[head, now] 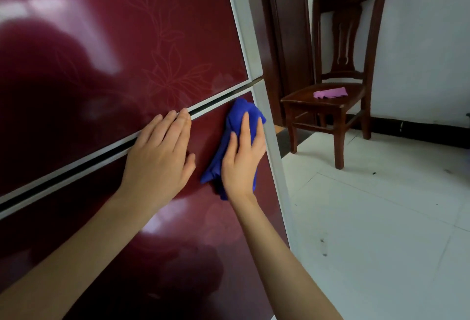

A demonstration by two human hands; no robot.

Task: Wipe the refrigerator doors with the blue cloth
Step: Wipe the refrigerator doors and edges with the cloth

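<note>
Blue cloth (pixel 239 119) under right hand (pixel 242 163) on lower door (pixel 122 220), left hand (pixel 159 159) flat

The cloth (pixel 236 126) lies against the lower door (pixel 178 218), under the right hand's (pixel 241 161) straight fingers (pixel 245 126), just beside the door's right edge. Left of those fingers the left hand (pixel 160 156) rests on the same door, fingertips (pixel 181 116) at the gap (pixel 216 104) below the upper door (pixel 114 39). Well right of the fingers, a chair (pixel 348 39) stands by the wall (pixel 419 39), a rag (pixel 330 93) on its seat.
</note>
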